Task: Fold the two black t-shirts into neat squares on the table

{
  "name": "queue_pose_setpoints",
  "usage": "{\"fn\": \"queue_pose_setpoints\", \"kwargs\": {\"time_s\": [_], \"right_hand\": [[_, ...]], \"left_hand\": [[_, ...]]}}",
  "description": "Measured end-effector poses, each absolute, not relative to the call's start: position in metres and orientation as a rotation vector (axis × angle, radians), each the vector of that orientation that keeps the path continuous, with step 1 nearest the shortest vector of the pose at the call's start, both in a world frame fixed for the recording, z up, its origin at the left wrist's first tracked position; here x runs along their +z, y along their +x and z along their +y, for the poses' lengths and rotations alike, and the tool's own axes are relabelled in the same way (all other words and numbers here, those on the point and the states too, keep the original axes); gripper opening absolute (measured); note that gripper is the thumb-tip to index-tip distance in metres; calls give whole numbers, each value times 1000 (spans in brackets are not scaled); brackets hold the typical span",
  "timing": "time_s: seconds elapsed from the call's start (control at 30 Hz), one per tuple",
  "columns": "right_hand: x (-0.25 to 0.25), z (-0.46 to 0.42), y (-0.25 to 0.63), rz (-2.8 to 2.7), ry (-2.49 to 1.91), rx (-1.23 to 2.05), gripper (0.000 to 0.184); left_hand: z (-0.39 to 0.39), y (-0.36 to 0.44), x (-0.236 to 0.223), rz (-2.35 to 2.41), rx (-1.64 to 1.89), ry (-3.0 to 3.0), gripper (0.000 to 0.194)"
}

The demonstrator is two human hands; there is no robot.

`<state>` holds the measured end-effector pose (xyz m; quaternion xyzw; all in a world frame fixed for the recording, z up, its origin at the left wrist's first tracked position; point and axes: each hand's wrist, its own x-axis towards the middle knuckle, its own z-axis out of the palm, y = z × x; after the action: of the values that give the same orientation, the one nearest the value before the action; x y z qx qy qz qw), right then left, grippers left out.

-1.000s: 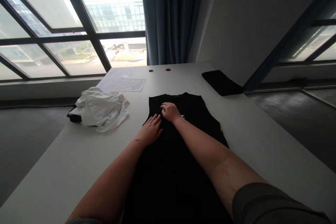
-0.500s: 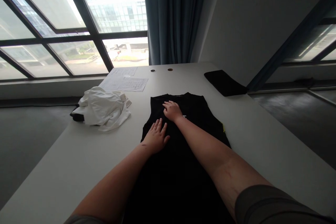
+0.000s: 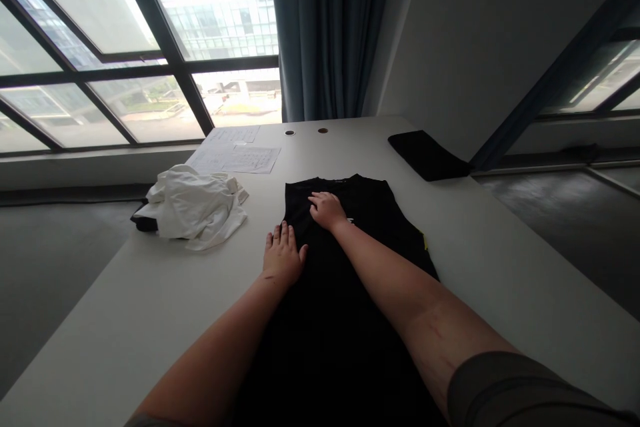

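A black sleeveless top [image 3: 345, 320] lies spread out on the white table, its neckline pointing away from me. My right hand [image 3: 327, 209] rests flat on the upper chest, fingers stretched to the left, beside a small white print. Over the top's left edge lies my left hand [image 3: 283, 257], palm down with its fingers extended and the thumb apart. Neither hand grips the cloth. A bit of yellow [image 3: 425, 241] shows at the garment's right side. Its lower part is dark and runs out of view between my forearms.
A crumpled white garment [image 3: 200, 207] with something black under it lies on the left of the table [image 3: 505, 273]. Papers [image 3: 253, 159] lie behind it. A folded black cloth [image 3: 430, 157] is at the back right. Two round holes sit near the far edge.
My left hand has slid left across the black top to its left edge. My right hand stays in place on the chest. The view has shifted slightly.
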<state>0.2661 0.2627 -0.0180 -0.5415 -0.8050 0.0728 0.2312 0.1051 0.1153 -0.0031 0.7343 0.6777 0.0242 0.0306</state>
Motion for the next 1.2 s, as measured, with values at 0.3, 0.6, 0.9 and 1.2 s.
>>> {"fn": "queue_pose_setpoints", "kwargs": {"time_s": [0.3, 0.6, 0.9, 1.2], "right_hand": [[-18, 262, 267, -2176, -1469, 167, 37], [-17, 260, 268, -2169, -1435, 162, 36], [-14, 257, 266, -2246, -1424, 151, 36], [-14, 258, 264, -2249, -1473, 136, 36]], "left_hand": [[87, 78, 13, 2134, -140, 2289, 64], [77, 64, 6, 2168, -101, 2300, 64], [32, 23, -20, 2192, 91, 2322, 66], [43, 51, 3, 1571, 343, 2697, 62]]}}
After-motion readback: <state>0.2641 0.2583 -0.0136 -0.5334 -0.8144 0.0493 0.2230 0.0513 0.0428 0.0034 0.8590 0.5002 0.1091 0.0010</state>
